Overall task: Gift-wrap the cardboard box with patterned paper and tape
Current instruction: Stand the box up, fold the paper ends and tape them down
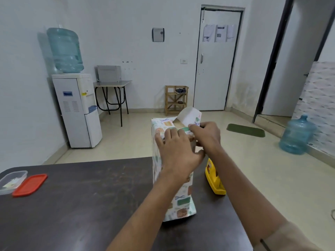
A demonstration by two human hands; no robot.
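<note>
Dark table (72, 196), near edge of room floor. Box (181, 201) stands upright on table's right part, sides covered in patterned paper; bare cardboard shows at open top. Paper flap (188, 115) sticks up at top, white side facing camera. Left hand (178, 151) flat on box's upper near face, fingers slightly spread, pressing paper. Right hand (206, 135) at top edge, fingers curled, pinching flap base. Yellow dispenser (214, 178) just right of box. Red lid (30, 184) and clear container (10, 180) far left.
</note>
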